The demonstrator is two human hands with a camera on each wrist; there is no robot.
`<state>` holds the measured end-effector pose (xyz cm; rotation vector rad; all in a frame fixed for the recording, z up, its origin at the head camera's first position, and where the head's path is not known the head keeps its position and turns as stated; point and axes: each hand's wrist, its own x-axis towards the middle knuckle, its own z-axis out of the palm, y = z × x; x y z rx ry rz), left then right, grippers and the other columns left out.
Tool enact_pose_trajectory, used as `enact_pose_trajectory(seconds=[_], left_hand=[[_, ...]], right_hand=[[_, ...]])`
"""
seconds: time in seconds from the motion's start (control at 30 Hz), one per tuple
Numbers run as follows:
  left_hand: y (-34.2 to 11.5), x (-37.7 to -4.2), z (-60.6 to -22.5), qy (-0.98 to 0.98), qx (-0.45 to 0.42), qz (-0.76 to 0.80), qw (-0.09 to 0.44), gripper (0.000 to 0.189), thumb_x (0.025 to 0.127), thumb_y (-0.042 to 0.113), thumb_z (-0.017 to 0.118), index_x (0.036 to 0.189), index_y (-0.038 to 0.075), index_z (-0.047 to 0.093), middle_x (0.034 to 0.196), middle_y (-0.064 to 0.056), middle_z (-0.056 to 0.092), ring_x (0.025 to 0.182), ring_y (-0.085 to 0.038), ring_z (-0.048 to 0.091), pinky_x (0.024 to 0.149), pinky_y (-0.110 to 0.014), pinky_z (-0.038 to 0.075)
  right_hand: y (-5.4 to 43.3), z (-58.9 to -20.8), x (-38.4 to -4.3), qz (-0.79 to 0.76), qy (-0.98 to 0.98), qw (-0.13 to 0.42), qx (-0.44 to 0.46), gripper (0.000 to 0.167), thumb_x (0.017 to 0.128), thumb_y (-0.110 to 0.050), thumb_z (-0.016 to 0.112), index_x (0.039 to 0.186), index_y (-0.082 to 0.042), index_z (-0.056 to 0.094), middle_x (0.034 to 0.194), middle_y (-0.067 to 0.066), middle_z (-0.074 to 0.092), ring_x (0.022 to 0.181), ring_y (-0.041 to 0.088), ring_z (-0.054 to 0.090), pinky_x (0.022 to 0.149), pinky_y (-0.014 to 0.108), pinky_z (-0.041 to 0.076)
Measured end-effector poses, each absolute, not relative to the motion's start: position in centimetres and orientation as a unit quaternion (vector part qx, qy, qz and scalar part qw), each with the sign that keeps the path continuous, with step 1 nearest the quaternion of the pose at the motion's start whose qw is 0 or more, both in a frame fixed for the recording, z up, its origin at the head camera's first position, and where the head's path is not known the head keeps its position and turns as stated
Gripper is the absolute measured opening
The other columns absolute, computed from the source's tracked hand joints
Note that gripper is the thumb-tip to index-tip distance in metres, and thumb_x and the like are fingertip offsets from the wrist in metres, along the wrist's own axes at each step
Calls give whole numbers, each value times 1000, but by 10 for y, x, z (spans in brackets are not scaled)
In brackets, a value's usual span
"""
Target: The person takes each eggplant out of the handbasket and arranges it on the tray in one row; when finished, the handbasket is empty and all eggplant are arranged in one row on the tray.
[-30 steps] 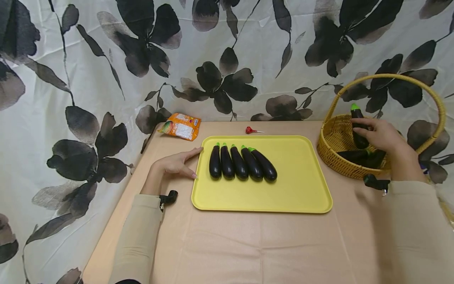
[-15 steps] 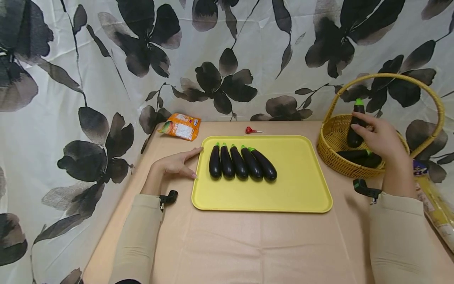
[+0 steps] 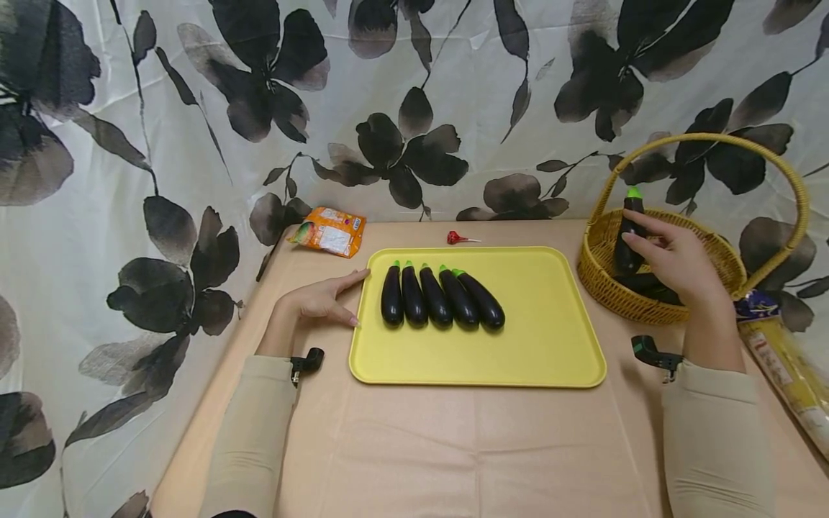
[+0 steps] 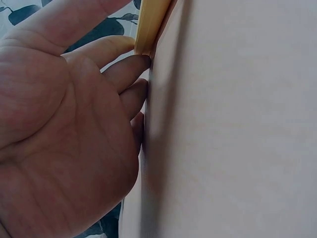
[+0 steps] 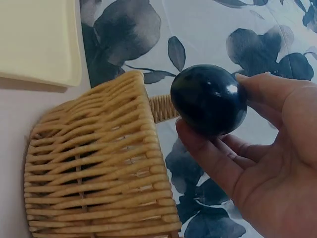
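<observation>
My right hand (image 3: 676,260) pinches an eggplant (image 3: 627,241) between thumb and fingers, its green stem end up, over the wicker basket (image 3: 605,301). In the right wrist view the rounded dark end of this eggplant (image 5: 208,99) shows just past the basket wall (image 5: 99,168). More dark eggplant (image 3: 654,288) lies inside the basket, partly hidden by the hand. A yellow tray (image 3: 544,324) bears a row of several eggplants (image 3: 415,296), stems pointing away. My left hand (image 3: 317,298) rests at the tray's left edge; its spread fingers (image 4: 126,72) touch there in the left wrist view.
Behind the tray lie an orange snack packet (image 3: 329,232) and a red lollipop (image 3: 461,237). A long yellow packet (image 3: 784,360) lies right of the right forearm. The basket's tall handle (image 3: 706,137) arches over it. A floral cloth (image 3: 486,108) hangs behind the table.
My right hand has drawn the eggplant left and raised it from deep in the basket, then shifted it toward the basket's left side. The left hand and tray stay put.
</observation>
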<state>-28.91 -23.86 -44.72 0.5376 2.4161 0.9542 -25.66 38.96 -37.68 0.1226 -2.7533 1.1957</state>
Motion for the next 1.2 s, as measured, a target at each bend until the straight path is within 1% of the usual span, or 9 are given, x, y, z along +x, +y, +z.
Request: enact_pose_trajectory(seconds=[0.13, 0.23, 0.33, 0.43, 0.63, 0.7, 0.87, 1.07, 1.2], left_hand=[[-238, -289, -446, 886, 193, 346, 242, 123, 73, 38, 95, 168, 25, 19, 176, -3, 11, 163, -28, 5, 131, -55, 7], [-237, -289, -445, 884, 192, 351, 243, 123, 73, 37, 96, 168, 24, 20, 176, -3, 11, 163, -28, 4, 131, -55, 7], [-236, -288, -445, 882, 190, 357, 244, 122, 73, 36, 96, 168, 24, 21, 176, -3, 11, 163, -27, 4, 132, -54, 6], [-236, -288, -445, 881, 187, 360, 243, 122, 72, 35, 96, 168, 24, 21, 176, -3, 12, 163, -27, 5, 132, -55, 6], [-236, -289, -446, 882, 179, 360, 246, 123, 71, 36, 97, 168, 25, 21, 176, -2, 12, 163, -26, 6, 132, -55, 7], [-235, -289, -445, 881, 179, 361, 247, 124, 71, 37, 97, 168, 24, 21, 176, -2, 12, 163, -27, 6, 131, -55, 7], [-235, -288, -445, 880, 181, 362, 250, 125, 70, 37, 97, 168, 25, 21, 176, -1, 11, 163, -25, 5, 132, -54, 7], [-235, -289, -446, 878, 181, 366, 250, 125, 70, 36, 97, 168, 24, 20, 176, -1, 10, 163, -25, 4, 132, -53, 7], [-235, -288, -446, 877, 184, 368, 250, 124, 72, 34, 97, 168, 23, 20, 176, -3, 10, 163, -27, 3, 132, -54, 6]], right_hand=[[386, -377, -257, 399, -914, 57, 46, 63, 105, -49, 55, 163, -34, 35, 70, -1, 42, 57, 21, 42, 54, 33, 44], [381, -378, -259, 402, -913, 45, 53, 62, 105, -48, 57, 162, -34, 37, 78, -6, 50, 62, 14, 50, 60, 27, 51], [375, -377, -261, 409, -909, 40, 62, 63, 104, -46, 59, 162, -31, 39, 106, -1, 59, 72, 8, 58, 65, 23, 55], [369, -377, -262, 423, -902, 36, 74, 64, 104, -44, 59, 163, -27, 39, 136, 10, 54, 82, 2, 61, 69, 20, 56], [354, -376, -265, 443, -891, 13, 102, 65, 105, -37, 62, 164, -33, 35, 151, 21, 45, 93, -5, 60, 70, 21, 56], [348, -377, -266, 450, -886, -1, 112, 67, 105, -34, 63, 164, -34, 33, 155, 22, 41, 101, 1, 61, 71, 22, 55], [331, -380, -270, 462, -877, -12, 130, 67, 105, -29, 63, 165, -32, 32, 162, 22, 36, 121, 29, 59, 77, 15, 54], [313, -385, -272, 463, -875, -8, 138, 63, 105, -30, 64, 162, -32, 38, 154, 19, 49, 116, 22, 63, 79, 13, 50], [306, -386, -273, 467, -873, -27, 140, 63, 105, -29, 63, 163, -31, 37, 156, 19, 47, 129, 37, 59, 96, 29, 52]])
